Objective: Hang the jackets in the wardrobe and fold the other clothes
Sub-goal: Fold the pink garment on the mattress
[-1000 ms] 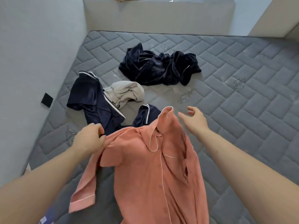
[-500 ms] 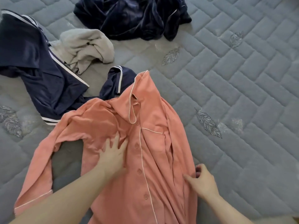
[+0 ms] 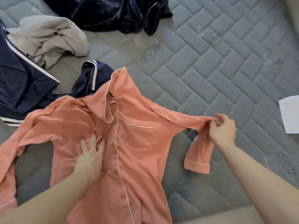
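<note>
With the left hand (image 3: 90, 156) still pressed flat on the pink shirt (image 3: 137, 143) at lower centre of the mattress (image 3: 210, 70), the right hand (image 3: 222, 130) now pinches its sleeve, pulled out rightward since a moment ago, readying the fold.

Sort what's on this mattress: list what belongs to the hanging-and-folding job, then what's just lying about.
Job:
- coral pyjama shirt, left hand pressing it flat, right hand pinching its sleeve
- navy piped garment
- beige garment
- dark velvet garment

Lying about:
- white paper
- mattress, only the work surface
</note>
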Motion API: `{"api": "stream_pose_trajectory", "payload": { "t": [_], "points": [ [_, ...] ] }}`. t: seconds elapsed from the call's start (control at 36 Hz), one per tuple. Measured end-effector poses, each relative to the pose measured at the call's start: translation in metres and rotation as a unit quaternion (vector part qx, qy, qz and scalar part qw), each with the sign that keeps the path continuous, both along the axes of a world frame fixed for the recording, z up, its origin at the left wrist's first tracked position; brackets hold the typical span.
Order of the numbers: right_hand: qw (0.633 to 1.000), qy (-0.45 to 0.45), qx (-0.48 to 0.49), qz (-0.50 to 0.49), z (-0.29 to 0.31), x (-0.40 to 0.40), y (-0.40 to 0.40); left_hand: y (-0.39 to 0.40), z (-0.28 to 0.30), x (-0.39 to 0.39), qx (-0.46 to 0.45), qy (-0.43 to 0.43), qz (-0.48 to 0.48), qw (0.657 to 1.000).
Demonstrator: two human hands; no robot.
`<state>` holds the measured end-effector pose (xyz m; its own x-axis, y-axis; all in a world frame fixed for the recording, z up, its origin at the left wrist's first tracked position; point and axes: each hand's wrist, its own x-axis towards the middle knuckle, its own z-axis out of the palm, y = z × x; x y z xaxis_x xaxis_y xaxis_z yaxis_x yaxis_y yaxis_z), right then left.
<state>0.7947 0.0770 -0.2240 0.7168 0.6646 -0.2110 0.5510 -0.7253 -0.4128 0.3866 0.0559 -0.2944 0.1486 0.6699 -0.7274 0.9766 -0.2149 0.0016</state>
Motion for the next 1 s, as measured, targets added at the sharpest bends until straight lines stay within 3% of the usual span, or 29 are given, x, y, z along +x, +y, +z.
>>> {"api": "stream_pose_trajectory", "payload": {
  "t": [0.11,0.19,0.31,0.44,0.56,0.61,0.69,0.89,1.0],
  "points": [
    [0.997,0.056,-0.011,0.043,-0.015,-0.041,0.003,-0.002,-0.005,-0.002,0.001,-0.003,0.009,1.0],
    [0.991,0.112,-0.033,0.061,-0.031,-0.089,-0.041,-0.002,-0.01,-0.007,0.008,-0.032,0.022,0.999],
    [0.976,0.155,-0.145,0.038,-0.05,-0.141,-0.125,-0.013,-0.007,-0.015,0.047,-0.108,0.065,0.991],
    [0.952,0.199,-0.232,0.012,-0.054,-0.167,-0.204,-0.084,-0.003,-0.048,0.147,-0.264,0.189,0.934],
    [0.937,0.195,-0.283,0.071,-0.061,-0.172,-0.245,-0.157,0.001,-0.076,0.163,-0.199,0.337,0.906],
    [0.93,0.189,-0.305,0.079,-0.063,-0.172,-0.258,-0.185,-0.002,-0.089,0.105,-0.153,0.423,0.887],
    [0.934,0.185,-0.301,0.042,-0.063,-0.169,-0.269,-0.213,0.001,-0.099,0.017,-0.167,0.504,0.847],
    [0.94,0.172,-0.295,0.022,-0.058,-0.16,-0.27,-0.236,0.008,-0.11,-0.013,-0.139,0.563,0.815],
    [0.937,0.13,-0.325,0.024,-0.049,-0.151,-0.27,-0.248,0.011,-0.142,-0.039,-0.075,0.547,0.833]
  ]
}}
